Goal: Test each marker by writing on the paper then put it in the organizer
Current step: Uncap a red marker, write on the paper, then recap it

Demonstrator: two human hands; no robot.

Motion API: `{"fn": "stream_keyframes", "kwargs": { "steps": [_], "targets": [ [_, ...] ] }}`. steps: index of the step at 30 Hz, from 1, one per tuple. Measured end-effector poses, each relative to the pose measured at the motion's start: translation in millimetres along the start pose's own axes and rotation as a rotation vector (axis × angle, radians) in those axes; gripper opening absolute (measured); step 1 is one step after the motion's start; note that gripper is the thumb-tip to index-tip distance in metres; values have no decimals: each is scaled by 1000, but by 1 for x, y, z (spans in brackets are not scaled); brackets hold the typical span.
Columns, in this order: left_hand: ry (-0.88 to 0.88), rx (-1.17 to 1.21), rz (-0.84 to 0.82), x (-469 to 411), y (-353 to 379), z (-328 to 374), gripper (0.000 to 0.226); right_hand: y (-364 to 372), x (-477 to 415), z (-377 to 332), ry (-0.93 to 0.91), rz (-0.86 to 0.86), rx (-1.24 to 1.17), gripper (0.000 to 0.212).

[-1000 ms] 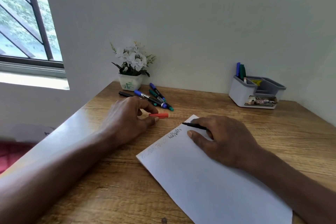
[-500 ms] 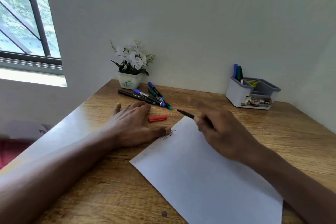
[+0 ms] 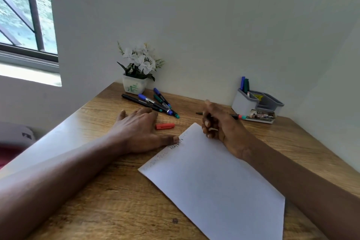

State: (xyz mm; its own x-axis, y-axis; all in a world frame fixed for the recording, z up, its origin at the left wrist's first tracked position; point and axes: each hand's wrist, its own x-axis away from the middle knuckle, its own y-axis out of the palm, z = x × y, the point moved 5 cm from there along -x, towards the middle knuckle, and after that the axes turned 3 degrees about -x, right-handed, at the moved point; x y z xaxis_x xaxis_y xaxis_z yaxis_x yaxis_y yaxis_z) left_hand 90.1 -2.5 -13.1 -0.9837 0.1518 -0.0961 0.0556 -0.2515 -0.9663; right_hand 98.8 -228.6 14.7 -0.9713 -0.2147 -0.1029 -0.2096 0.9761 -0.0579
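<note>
One marker (image 3: 237, 116) — in right hand (image 3: 220, 124)

The bench (image 3: 116, 200) is marked by a brown wood grain. The paper (image 3: 214, 181) is white, with dark scribbles near one edge. The cap (image 3: 165, 126) is red. The loose markers (image 3: 150, 101) are black-bodied, capped in blue and green. The held marker (image 3: 238, 116) is black, banded in red and teal. White flowers (image 3: 142, 60) are set in a white pot (image 3: 134, 86) patterned in green. The organizer (image 3: 243, 103) is pale grey, the stored markers (image 3: 244, 84) blue and green.
</note>
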Motion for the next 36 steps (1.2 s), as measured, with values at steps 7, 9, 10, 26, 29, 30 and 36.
{"fn": "stream_keyframes", "kwargs": {
  "steps": [7, 9, 10, 26, 29, 30, 36],
  "targets": [
    [-3, -10, -11, -3, 4, -3, 134, 5, -11, 4, -2, -22, 205, 20],
    [3, -4, -3, -3, 3, -2, 135, 2, -13, 10, 5, 10, 239, 11],
    [6, -1, -2, -3, 3, -2, 136, 0, -14, 13, 17, 11, 230, 11],
    [13, -4, 1, -1, 3, -2, 140, 2, -14, 13, -188, 77, 506, 22],
    [12, -5, 5, -1, 3, -2, 138, 3, -15, 11, -164, 42, 514, 24],
    [12, -7, 2, -1, 3, -2, 139, 3, -15, 11, -152, 36, 497, 23],
    [21, -6, 0, 0, 3, -2, 134, 3, -16, 14, -145, 51, 462, 23]
  ]
}}
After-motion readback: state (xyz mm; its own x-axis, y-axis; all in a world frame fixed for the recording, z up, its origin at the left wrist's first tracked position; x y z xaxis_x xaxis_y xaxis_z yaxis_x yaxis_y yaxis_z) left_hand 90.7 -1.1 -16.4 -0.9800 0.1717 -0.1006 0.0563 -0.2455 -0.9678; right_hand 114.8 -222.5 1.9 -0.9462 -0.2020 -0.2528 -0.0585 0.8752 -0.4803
